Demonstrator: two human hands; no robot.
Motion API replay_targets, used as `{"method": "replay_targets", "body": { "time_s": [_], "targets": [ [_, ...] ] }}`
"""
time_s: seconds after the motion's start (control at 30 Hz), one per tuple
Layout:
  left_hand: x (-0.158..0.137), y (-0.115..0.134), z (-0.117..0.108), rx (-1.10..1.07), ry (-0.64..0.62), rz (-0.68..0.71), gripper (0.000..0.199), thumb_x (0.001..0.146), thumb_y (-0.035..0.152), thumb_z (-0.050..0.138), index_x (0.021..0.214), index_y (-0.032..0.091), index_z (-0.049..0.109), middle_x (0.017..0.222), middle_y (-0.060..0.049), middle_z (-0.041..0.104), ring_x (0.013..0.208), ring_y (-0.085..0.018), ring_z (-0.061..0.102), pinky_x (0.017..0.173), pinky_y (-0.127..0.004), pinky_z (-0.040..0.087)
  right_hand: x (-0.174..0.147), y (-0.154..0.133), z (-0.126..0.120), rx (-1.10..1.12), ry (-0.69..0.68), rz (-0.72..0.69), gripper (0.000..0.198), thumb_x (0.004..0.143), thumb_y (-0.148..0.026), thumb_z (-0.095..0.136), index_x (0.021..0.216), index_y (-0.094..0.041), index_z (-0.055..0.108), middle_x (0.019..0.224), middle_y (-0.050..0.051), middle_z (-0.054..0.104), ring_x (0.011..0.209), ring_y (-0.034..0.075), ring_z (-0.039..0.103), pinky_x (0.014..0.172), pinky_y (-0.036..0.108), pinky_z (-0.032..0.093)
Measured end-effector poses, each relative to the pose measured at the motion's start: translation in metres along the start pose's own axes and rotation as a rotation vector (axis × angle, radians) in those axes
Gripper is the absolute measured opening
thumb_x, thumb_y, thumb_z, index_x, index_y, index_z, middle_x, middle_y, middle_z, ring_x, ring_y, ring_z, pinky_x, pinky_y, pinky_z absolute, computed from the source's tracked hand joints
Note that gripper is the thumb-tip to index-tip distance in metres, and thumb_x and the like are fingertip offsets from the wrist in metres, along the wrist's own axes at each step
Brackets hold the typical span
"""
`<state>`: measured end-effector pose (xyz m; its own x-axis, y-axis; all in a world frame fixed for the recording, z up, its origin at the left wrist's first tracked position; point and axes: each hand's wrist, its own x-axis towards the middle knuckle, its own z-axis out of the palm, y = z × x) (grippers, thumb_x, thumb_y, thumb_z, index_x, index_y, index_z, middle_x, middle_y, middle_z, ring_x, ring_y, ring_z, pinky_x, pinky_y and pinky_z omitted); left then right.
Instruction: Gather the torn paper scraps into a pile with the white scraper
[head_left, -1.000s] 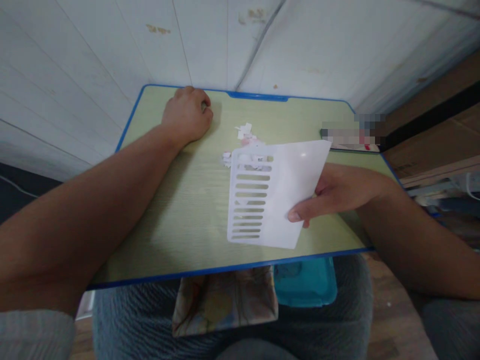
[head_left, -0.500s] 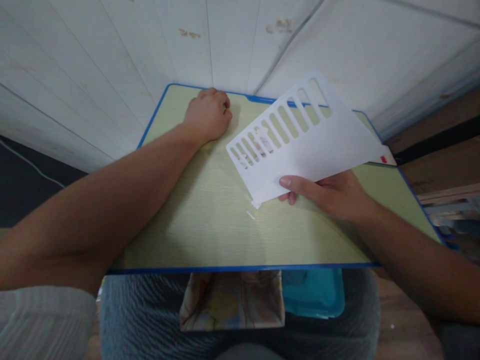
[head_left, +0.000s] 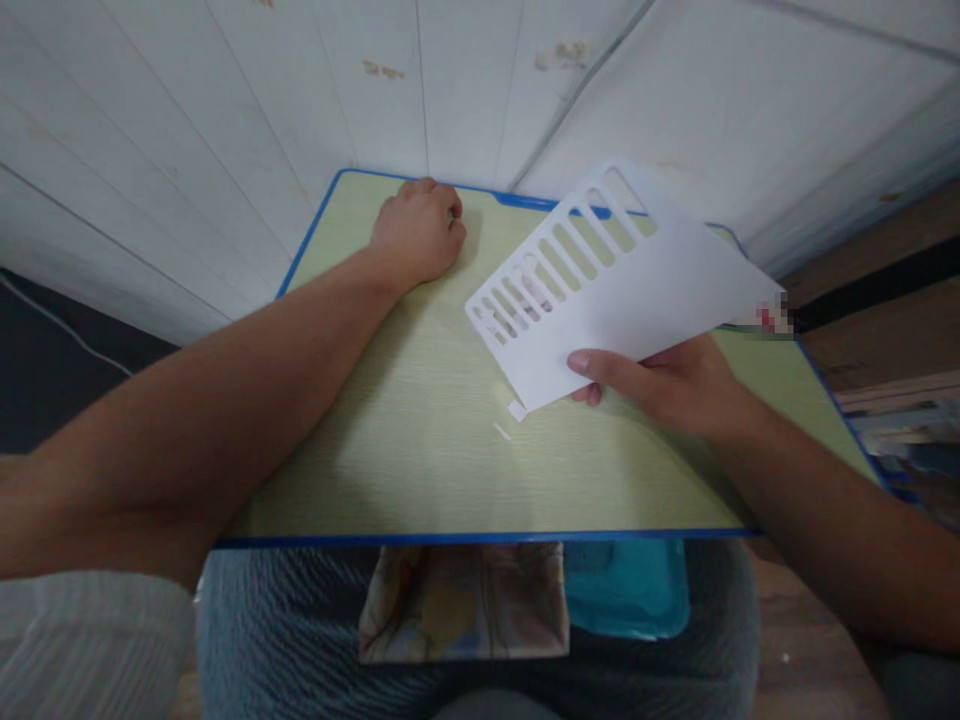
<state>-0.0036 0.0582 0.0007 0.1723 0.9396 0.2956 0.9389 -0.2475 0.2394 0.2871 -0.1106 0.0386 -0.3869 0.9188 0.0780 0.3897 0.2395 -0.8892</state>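
My right hand (head_left: 660, 385) grips a thin white slotted card (head_left: 645, 295) by its lower edge, thumb on top and fingertips underneath. Rounded slots in graded lengths run along the card's far edge; the table shows through them, and a pale printed piece is partly visible behind the shorter ones. The card is tilted above the table. My left hand (head_left: 421, 230) rests closed on the table's far left part, its fingers curled and its palm hidden. A small white scrap (head_left: 517, 411) is by the card's near corner, and a thin white strip (head_left: 502, 432) lies just below it.
The pale green table (head_left: 420, 440) has a blue rim and stands against a white panelled wall (head_left: 465, 90) with a grey cable (head_left: 577, 95). Below its front edge are a patterned fabric pouch (head_left: 465, 610) and a turquoise tray (head_left: 630, 600). Boxes (head_left: 885, 330) stand at the right.
The card in my right hand has shifted slightly to the right, and its far end has dipped a little. My left hand has hardly moved.
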Motion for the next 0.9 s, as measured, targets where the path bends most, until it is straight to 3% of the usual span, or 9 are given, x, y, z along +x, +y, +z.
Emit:
{"method": "replay_targets", "body": {
  "time_s": [0.4,0.6,0.8,0.9],
  "targets": [
    [0.002,-0.007,0.005,-0.057,0.026,0.028,0.041,0.109,0.024,0.058,0.137,0.027,0.087,0.150,-0.016,0.079,0.143,-0.044,0.066,0.124,-0.069,0.055,0.003,0.004,-0.004,0.017,0.024,-0.040,0.041,0.100,-0.054,0.095,0.075,-0.028,0.075,0.071,0.004,0.075,0.065,0.026,0.071,0.064,0.043,0.064],
    [0.000,-0.002,0.001,-0.014,0.008,0.007,0.041,0.110,0.025,0.056,0.139,0.024,0.085,0.150,-0.018,0.077,0.146,-0.040,0.066,0.125,-0.059,0.055,0.003,-0.003,-0.007,0.056,0.070,-0.066,0.041,0.098,-0.048,0.097,0.071,-0.029,0.074,0.068,0.003,0.073,0.063,0.025,0.070,0.062,0.043,0.063],
    [-0.002,0.002,-0.003,-0.003,-0.017,0.013,0.042,0.112,0.023,0.056,0.143,0.017,0.083,0.154,-0.021,0.076,0.148,-0.041,0.065,0.125,-0.059,0.056,-0.005,-0.006,0.002,-0.006,-0.049,-0.055,0.040,0.104,-0.052,0.092,0.076,-0.028,0.077,0.072,0.005,0.077,0.067,0.027,0.075,0.067,0.044,0.067],
    [0.001,-0.002,0.002,-0.035,0.023,0.034,0.037,0.111,0.022,0.059,0.138,0.017,0.084,0.151,-0.021,0.077,0.143,-0.042,0.067,0.124,-0.060,0.056,-0.008,-0.002,0.009,-0.075,-0.028,-0.113,0.035,0.106,-0.049,0.091,0.081,-0.028,0.079,0.075,0.003,0.081,0.069,0.025,0.078,0.069,0.040,0.068]
  ]
}}
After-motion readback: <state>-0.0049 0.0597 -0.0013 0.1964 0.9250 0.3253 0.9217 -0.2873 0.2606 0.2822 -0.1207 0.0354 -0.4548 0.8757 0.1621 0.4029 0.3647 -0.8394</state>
